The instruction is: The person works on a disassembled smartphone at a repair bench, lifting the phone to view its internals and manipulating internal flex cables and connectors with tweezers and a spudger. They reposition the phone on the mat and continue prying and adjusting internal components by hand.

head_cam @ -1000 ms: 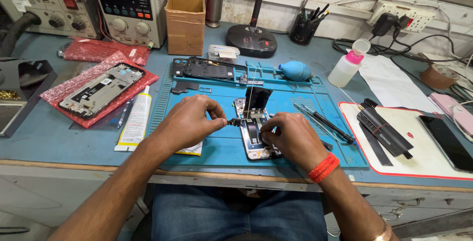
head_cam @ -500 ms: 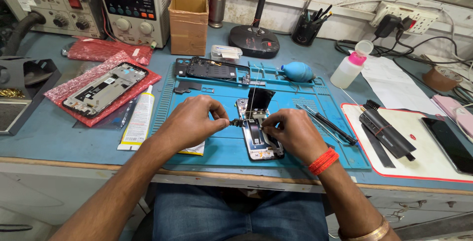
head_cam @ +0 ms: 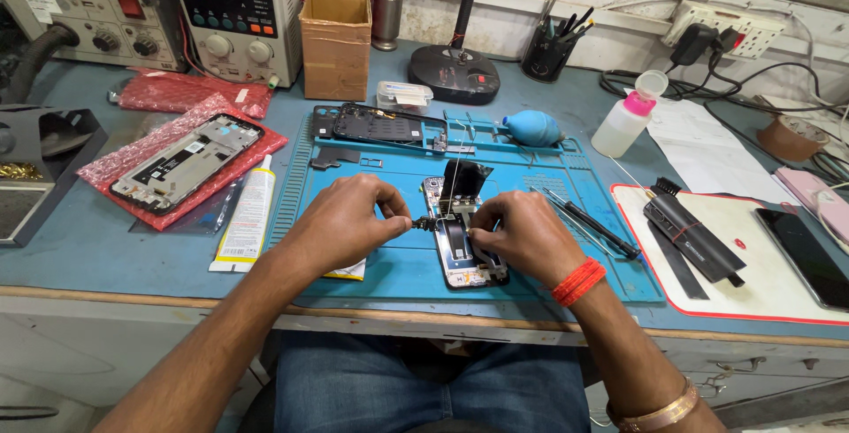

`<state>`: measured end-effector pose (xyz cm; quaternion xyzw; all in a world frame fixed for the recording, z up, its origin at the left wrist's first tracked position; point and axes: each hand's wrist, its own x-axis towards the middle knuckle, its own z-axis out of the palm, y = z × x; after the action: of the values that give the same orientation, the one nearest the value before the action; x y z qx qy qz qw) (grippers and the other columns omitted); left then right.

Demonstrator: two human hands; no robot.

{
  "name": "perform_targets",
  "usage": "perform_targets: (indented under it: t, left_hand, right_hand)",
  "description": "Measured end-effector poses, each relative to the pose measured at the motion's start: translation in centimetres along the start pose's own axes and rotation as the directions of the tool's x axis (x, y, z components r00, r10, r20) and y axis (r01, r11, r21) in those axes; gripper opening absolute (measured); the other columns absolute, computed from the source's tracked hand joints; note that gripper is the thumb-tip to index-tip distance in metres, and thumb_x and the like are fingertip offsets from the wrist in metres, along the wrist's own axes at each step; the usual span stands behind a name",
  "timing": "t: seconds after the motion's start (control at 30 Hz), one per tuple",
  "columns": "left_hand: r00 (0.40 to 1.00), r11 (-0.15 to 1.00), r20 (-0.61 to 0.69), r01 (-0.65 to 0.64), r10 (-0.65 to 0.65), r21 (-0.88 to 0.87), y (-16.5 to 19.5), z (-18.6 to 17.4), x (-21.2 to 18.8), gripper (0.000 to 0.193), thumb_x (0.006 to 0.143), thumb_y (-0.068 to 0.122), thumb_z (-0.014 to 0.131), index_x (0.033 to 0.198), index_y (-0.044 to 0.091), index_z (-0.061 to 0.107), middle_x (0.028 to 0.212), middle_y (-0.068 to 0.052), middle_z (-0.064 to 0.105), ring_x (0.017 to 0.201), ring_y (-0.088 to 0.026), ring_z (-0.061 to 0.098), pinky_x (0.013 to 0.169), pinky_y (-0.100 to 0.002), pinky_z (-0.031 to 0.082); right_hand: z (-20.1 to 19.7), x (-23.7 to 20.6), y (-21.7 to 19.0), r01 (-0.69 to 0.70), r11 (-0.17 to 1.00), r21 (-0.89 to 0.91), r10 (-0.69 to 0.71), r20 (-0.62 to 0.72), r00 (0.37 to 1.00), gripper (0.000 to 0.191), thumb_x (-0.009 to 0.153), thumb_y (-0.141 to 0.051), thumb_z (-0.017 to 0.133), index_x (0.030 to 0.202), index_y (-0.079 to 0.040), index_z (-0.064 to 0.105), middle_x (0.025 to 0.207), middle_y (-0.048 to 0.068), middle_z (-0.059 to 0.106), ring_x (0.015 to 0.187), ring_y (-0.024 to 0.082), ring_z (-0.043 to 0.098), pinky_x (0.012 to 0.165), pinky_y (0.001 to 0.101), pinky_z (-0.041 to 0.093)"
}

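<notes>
Head view: the left hand (head_cam: 340, 221) was seen with its grip clenched, a small dark tool (head_cam: 423, 222) being pinched between thumb and fingertips and pointed at an opened phone (head_cam: 460, 247). The right hand (head_cam: 522, 234) was curled with its grip closed down on the phone's upper right edge, so that the phone was steadied flat; a dark flap (head_cam: 466, 178) was raised upright from the phone's top end. The phone was laid near the middle of a blue work mat (head_cam: 398, 260) on the bench (head_cam: 88, 252). A black screwdriver (head_cam: 594, 227) was placed just right of the right hand, and a glue tube (head_cam: 246, 212) at the mat's left edge. Farther back, a blue air blower (head_cam: 533, 128) and a phone frame (head_cam: 376, 123) were seen on the mat.
</notes>
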<state>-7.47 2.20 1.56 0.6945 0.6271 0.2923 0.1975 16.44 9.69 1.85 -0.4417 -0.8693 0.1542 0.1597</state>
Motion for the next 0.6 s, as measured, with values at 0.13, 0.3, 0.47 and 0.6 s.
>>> perform_targets:
  t: [0.13, 0.3, 0.47, 0.6]
  left_hand:
    - [1.000, 1.000, 0.012, 0.016, -0.016, -0.001, 0.12, -0.03, 0.01, 0.027, 0.080, 0.029, 0.073, 0.091, 0.006, 0.081, 0.089, -0.011, 0.079, 0.086, -0.026, 0.076, 0.082, -0.040, 0.057]
    - [1.000, 1.000, 0.004, -0.001, 0.001, -0.002, 0.13, -0.08, -0.01, 0.027, 0.079, 0.029, 0.073, 0.091, 0.006, 0.081, 0.089, -0.011, 0.079, 0.087, -0.025, 0.076, 0.081, -0.040, 0.057]
    - [1.000, 1.000, 0.004, 0.007, -0.007, 0.002, 0.08, -0.06, 0.04, 0.027, 0.080, 0.029, 0.073, 0.092, 0.006, 0.081, 0.089, -0.011, 0.079, 0.086, -0.026, 0.076, 0.082, -0.040, 0.056]
    - [1.000, 1.000, 0.000, 0.003, -0.003, -0.002, 0.03, -0.04, -0.01, 0.027, 0.079, 0.029, 0.073, 0.091, 0.006, 0.081, 0.089, -0.011, 0.079, 0.086, -0.026, 0.076, 0.081, -0.040, 0.057]
  right_hand:
    - [0.07, 0.05, 0.01, -0.020, 1.000, -0.018, 0.021, 0.004, 1.000, 0.022, 0.077, -0.019, 0.076, 0.092, -0.003, 0.081, 0.084, 0.014, 0.079, 0.072, 0.026, 0.076, 0.071, 0.0364, 0.060]
    - [0.12, 0.14, -0.06, -0.019, 0.999, -0.039, 0.018, -0.015, 1.000, 0.022, 0.078, -0.019, 0.077, 0.092, -0.002, 0.081, 0.083, 0.015, 0.078, 0.072, 0.027, 0.076, 0.071, 0.0367, 0.060]
    - [0.07, 0.37, -0.45, 0.001, 0.998, -0.061, -0.001, -0.005, 1.000, 0.021, 0.078, -0.019, 0.077, 0.088, -0.001, 0.079, 0.078, 0.016, 0.076, 0.070, 0.028, 0.075, 0.070, 0.0374, 0.059]
    - [-0.20, 0.60, -0.62, -0.022, 0.996, -0.086, 0.027, 0.063, 0.998, 0.018, 0.079, -0.019, 0.076, 0.087, -0.003, 0.081, 0.075, 0.015, 0.076, 0.068, 0.028, 0.075, 0.069, 0.0374, 0.059]
